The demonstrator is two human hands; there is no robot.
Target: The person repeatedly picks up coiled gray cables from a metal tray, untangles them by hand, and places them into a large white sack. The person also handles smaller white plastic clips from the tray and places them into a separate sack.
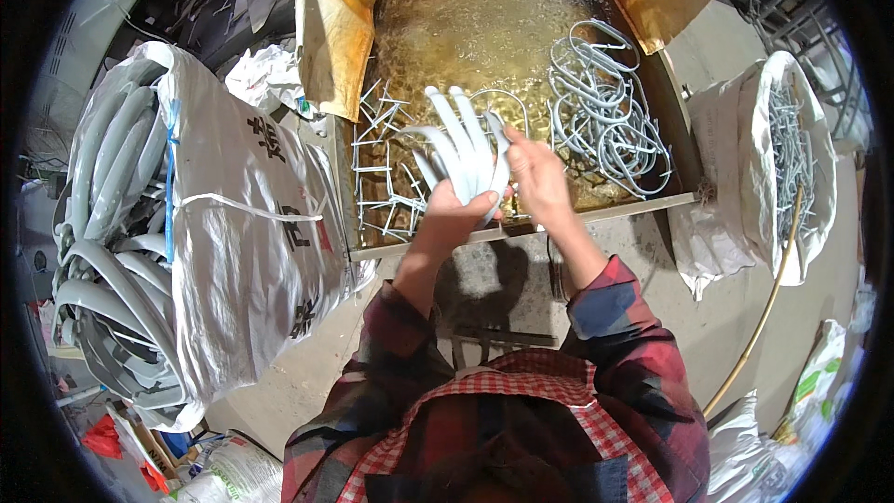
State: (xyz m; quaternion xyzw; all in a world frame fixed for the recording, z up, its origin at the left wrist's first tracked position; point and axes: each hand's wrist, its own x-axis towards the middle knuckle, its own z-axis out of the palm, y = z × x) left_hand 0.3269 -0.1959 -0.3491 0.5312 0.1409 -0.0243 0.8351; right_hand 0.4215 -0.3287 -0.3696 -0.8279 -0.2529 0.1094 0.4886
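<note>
Several curved grey strips, plastic by their look, are fanned out over the near edge of a shallow tray of yellowish liquid. My left hand grips their lower ends with the thumb across the front. Beside it, my right hand has its fingers closed at the upper part of the rightmost strip; the fingertips are partly hidden. Thin branched grey pieces lie in the tray left of the strips. On its right side sits a tangled heap of thin grey loops.
A big white woven bag on the left is full of curved grey strips. At the right, another white bag holds thin grey scraps, with a long stick leaning on it. Stained sheets hang at the tray's sides.
</note>
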